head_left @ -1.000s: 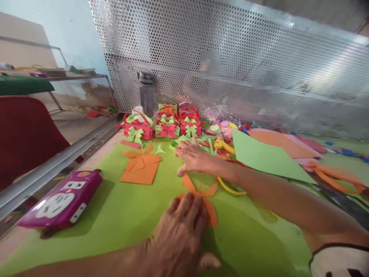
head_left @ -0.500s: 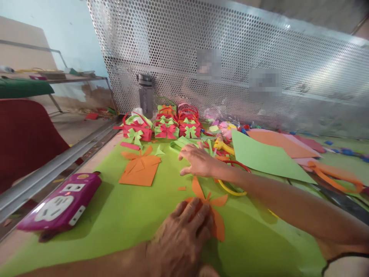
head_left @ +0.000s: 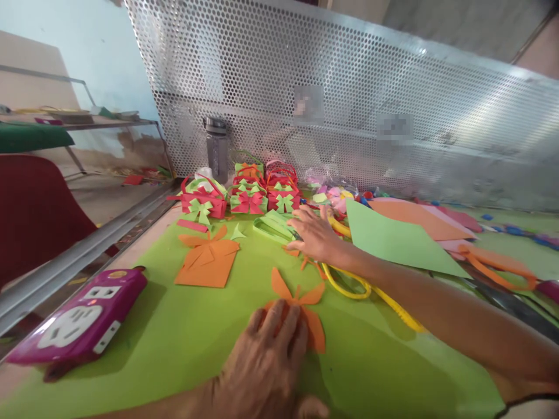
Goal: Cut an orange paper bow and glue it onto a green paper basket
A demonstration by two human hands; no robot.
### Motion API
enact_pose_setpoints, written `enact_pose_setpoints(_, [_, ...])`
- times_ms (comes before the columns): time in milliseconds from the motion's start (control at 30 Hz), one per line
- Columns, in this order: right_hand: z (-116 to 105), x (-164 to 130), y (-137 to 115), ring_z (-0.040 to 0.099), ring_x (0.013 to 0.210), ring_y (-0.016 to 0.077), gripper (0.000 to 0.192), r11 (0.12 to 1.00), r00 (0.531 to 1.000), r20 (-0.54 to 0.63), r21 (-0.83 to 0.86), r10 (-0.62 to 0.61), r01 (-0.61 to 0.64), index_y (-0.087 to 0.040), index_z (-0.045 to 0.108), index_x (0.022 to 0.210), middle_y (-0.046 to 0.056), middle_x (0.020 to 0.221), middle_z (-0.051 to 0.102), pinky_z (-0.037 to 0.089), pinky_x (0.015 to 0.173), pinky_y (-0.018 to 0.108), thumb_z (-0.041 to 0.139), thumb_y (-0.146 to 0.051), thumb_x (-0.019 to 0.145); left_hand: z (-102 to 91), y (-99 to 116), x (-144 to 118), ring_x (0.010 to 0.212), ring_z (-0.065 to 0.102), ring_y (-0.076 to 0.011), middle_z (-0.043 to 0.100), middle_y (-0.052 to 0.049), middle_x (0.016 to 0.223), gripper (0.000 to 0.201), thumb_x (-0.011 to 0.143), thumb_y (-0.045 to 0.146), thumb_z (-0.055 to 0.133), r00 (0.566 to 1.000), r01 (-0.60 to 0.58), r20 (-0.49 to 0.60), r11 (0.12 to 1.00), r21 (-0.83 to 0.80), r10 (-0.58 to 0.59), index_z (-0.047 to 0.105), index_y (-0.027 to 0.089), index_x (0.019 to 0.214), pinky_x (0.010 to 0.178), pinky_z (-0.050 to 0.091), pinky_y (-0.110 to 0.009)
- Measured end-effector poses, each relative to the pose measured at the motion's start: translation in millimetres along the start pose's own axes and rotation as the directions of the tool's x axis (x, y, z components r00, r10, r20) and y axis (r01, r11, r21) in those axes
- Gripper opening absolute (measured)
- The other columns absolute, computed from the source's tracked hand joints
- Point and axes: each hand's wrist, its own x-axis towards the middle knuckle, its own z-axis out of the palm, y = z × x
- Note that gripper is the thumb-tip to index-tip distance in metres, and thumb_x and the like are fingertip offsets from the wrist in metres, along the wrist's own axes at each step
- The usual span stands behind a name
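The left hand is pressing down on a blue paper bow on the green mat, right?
Not quite: the paper bow is orange, not blue. The head view shows the left hand flat on its lower part, on the green mat.

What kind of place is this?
Likely a paper-craft workbench: finished paper baskets stand in rows, coloured sheets lie about, and the left hand presses an orange cutout.

I can read no text anywhere; the two patches on the perforated metal screen (head_left: 349, 116) are blurred.
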Motion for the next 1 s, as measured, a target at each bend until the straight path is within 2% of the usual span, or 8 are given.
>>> enact_pose_setpoints(133, [0.4,-11.7,5.1,0.037,0.130,0.0354,0.053,1.000,0.999,0.027,-0.005,-0.018,0.018,-0.016,0.062,0.110,0.017,0.131,0.054,0.018,0.106,0.063,0.079,-0.044,0.069,-0.8,-0.8,1.6,0.112,0.057,-0.0359,0.064,-0.018,0.121,0.083,0.083,0.078,0.030,0.998,0.050,-0.028,0.998,0.037,-0.049,0.060,0.009,0.118,0.085,0.051,-0.047])
enact_pose_setpoints(233, [-9.1,-14.7,18.7,0.033,0.133,0.0352,0.041,0.994,0.995,-0.014,-0.041,0.102,-0.103,-0.014,0.060,0.115,0.020,0.137,0.048,0.014,0.108,0.061,0.072,-0.031,0.079,-3.4,-4.1,5.6,0.111,0.059,-0.0340,0.066,-0.016,0.120,0.074,0.086,0.072,0.035,0.998,0.044,-0.046,0.998,0.045,-0.042,0.060,0.009,0.116,0.086,0.052,-0.046])
enact_pose_setpoints(300, [-20.9,-18.6,31.4,0.040,0.129,0.0317,0.031,0.979,0.980,-0.030,-0.049,0.194,-0.196,-0.016,0.060,0.114,0.017,0.133,0.053,0.022,0.107,0.053,0.064,-0.027,0.086,-4.2,-7.8,6.7,0.111,0.060,-0.0321,0.066,-0.014,0.121,0.067,0.089,0.068,0.038,0.998,0.017,-0.059,0.998,0.058,-0.014,0.059,0.011,0.118,0.085,0.053,-0.044])
enact_pose_setpoints(400, [-36.0,-35.8,43.5,0.060,0.105,0.0265,0.022,0.953,0.953,0.030,-0.041,0.301,-0.300,-0.019,0.064,0.107,0.011,0.108,0.068,0.041,0.088,0.037,0.058,-0.030,0.089,-1.6,-13.3,5.8,0.113,0.059,-0.0296,0.065,-0.011,0.124,0.061,0.090,0.063,0.041,0.996,-0.011,-0.091,0.997,0.073,0.018,0.056,0.014,0.123,0.086,0.053,-0.041])
enact_pose_setpoints(533, [-34.7,-73.9,38.9,0.067,0.080,0.0241,0.012,0.936,0.923,0.159,-0.033,0.351,-0.350,-0.021,0.067,0.092,0.005,0.083,0.072,0.041,0.066,0.030,0.063,-0.030,0.085,5.8,-17.1,5.8,0.114,0.060,-0.0278,0.065,-0.008,0.125,0.056,0.089,0.061,0.047,0.991,-0.022,-0.132,0.998,0.061,0.030,0.056,0.017,0.125,0.087,0.052,-0.039])
enact_pose_setpoints(600, [-27.1,-90.5,33.7,0.067,0.086,0.0241,0.013,0.943,0.924,0.194,-0.020,0.329,-0.331,-0.022,0.065,0.093,0.005,0.089,0.072,0.040,0.067,0.029,0.067,-0.029,0.082,8.2,-17.7,7.4,0.113,0.060,-0.0274,0.066,-0.008,0.124,0.055,0.089,0.059,0.049,0.990,-0.011,-0.140,0.998,0.057,0.019,0.056,0.018,0.124,0.087,0.051,-0.038])
enact_pose_setpoints(733, [-13.1,-105.3,27.7,0.062,0.107,0.0256,0.040,0.948,0.927,0.213,0.015,0.308,-0.318,-0.021,0.056,0.118,0.009,0.112,0.068,0.041,0.079,0.030,0.068,-0.022,0.080,11.6,-18.5,9.2,0.115,0.058,-0.0280,0.063,-0.008,0.128,0.051,0.091,0.054,0.049,0.995,0.023,-0.099,0.998,0.051,-0.017,0.056,0.018,0.126,0.090,0.050,-0.040])
enact_pose_setpoints(1000, [-10.8,-95.1,20.3,0.066,0.101,0.0268,0.030,0.911,0.904,0.178,0.070,0.389,-0.406,-0.020,0.055,0.114,0.009,0.109,0.071,0.042,0.079,0.032,0.052,-0.021,0.084,30.0,-23.5,2.4,0.123,0.052,-0.0288,0.059,-0.009,0.134,0.065,0.089,0.066,0.040,0.991,0.025,-0.134,0.999,0.041,-0.019,0.050,0.020,0.133,0.095,0.046,-0.041])
